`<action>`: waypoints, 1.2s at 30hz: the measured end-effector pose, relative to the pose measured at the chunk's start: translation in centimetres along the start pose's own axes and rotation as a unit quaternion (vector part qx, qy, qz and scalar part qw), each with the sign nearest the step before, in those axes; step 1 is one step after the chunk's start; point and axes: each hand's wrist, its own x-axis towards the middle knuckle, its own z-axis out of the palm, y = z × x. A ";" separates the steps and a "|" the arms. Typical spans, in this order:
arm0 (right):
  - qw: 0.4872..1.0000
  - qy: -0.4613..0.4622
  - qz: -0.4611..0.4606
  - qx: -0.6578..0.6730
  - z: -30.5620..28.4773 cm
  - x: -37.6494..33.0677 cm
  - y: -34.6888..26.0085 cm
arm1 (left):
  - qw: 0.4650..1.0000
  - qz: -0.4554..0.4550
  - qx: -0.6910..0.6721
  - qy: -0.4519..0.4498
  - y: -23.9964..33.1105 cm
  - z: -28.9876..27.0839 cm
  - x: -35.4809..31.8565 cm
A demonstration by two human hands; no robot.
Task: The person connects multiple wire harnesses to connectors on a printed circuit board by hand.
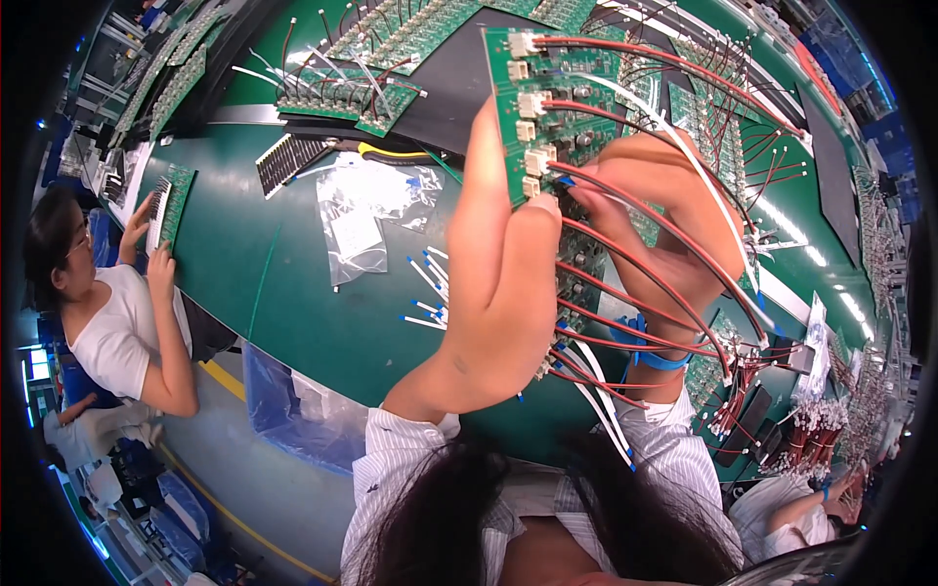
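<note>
A green circuit board panel stands raised in front of me, with white connectors along its edge. My left hand is closed round its left side, thumb near a connector. Red and black wire leads run from several connectors toward the right. My right hand is behind these leads, its thumb and forefinger pinched at the board. Between those fingertips a small blue tip shows, seemingly the end of a flat white cable; the rest is hidden. Another flat white cable hangs from the board across my right hand.
Wired boards lie at the back of the green table. Nearby are a clear plastic bag, yellow-handled pliers and loose flat cables. Wire bundles lie at right. A co-worker holds a board at left.
</note>
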 end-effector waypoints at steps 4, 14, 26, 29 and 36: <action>0.999 0.004 -0.021 -0.042 -0.1 0.1 -0.2 | 0.999 0.013 0.032 -0.006 0.2 0.3 -0.3; 0.996 0.042 -0.036 -0.065 0.3 -0.2 -0.4 | 0.995 0.024 0.101 0.008 0.2 0.7 -0.4; 0.997 0.043 -0.057 -0.016 0.7 -0.5 0.1 | 0.989 0.064 0.125 0.038 -0.1 0.5 -0.2; 0.998 0.033 -0.046 0.012 0.6 -0.4 0.5 | 0.999 0.000 0.013 0.047 0.2 0.4 -0.2; 0.998 0.022 -0.062 0.009 0.3 0.0 0.4 | 0.999 0.008 0.003 0.036 0.3 0.3 0.0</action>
